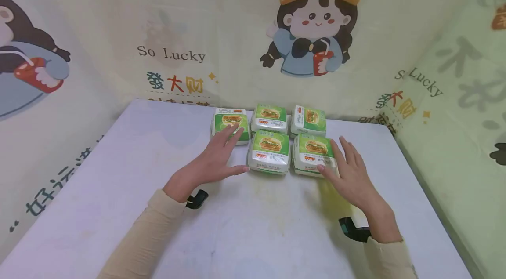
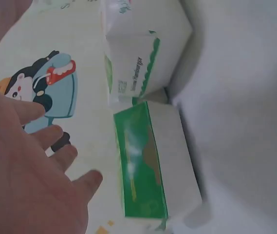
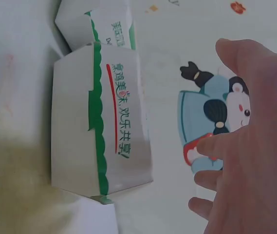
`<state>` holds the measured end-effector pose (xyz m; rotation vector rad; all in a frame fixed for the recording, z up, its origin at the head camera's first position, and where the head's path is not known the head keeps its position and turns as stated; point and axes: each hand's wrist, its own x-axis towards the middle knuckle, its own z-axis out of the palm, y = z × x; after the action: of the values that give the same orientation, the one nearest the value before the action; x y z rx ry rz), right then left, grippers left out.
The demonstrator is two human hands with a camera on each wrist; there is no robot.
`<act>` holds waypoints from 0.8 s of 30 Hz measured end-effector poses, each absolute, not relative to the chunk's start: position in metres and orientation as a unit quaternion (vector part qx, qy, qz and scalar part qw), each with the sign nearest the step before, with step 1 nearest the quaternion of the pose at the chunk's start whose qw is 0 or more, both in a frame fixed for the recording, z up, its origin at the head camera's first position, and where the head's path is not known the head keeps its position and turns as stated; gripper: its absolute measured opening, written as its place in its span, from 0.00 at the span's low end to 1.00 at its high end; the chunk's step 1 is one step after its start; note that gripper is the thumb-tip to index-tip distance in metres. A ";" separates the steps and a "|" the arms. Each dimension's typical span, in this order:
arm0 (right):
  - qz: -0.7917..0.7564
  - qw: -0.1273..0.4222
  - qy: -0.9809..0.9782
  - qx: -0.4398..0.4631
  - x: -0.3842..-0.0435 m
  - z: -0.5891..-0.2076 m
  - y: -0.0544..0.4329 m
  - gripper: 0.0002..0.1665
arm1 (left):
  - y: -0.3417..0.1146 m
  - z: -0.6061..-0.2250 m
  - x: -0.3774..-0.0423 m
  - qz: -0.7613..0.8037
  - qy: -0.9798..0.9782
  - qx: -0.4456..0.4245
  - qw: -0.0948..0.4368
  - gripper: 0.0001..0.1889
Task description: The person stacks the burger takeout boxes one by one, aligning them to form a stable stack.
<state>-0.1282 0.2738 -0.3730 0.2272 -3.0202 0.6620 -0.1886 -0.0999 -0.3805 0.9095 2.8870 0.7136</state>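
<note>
Left of the front-left box (image 1: 269, 151), the left hand (image 1: 209, 159) spreads wide, holding nothing, its fingers partly hiding the back-left box (image 1: 231, 117), whose lid is white along the far edge, green nearer. The front-left box is squarish, green on its far half with a burger picture, white on its near half with small print. Directly behind it sits the similarly printed back-middle box (image 1: 270, 115). Behind it to the right, the back-right box (image 1: 309, 120) has its print turned sideways. Just right of the front-left box is the matching front-right box (image 1: 314, 153); beyond, the right hand (image 1: 353, 178) also spreads wide, holding nothing; I cannot tell whether it touches.
</note>
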 end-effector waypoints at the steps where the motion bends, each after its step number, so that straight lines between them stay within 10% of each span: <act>1: 0.220 0.020 -0.972 0.073 -0.130 -0.374 0.275 0.52 | -0.095 -0.382 -0.193 0.248 0.921 0.300 0.021 0.54; 24: 0.373 -0.011 -0.926 0.054 -0.186 -0.417 0.295 0.58 | -0.044 -0.418 -0.218 0.348 0.885 0.306 0.046 0.63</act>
<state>-0.1856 0.2951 -0.4169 0.1708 -2.9306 1.1791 -0.2177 -0.0439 -0.4178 0.9338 2.7023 1.0620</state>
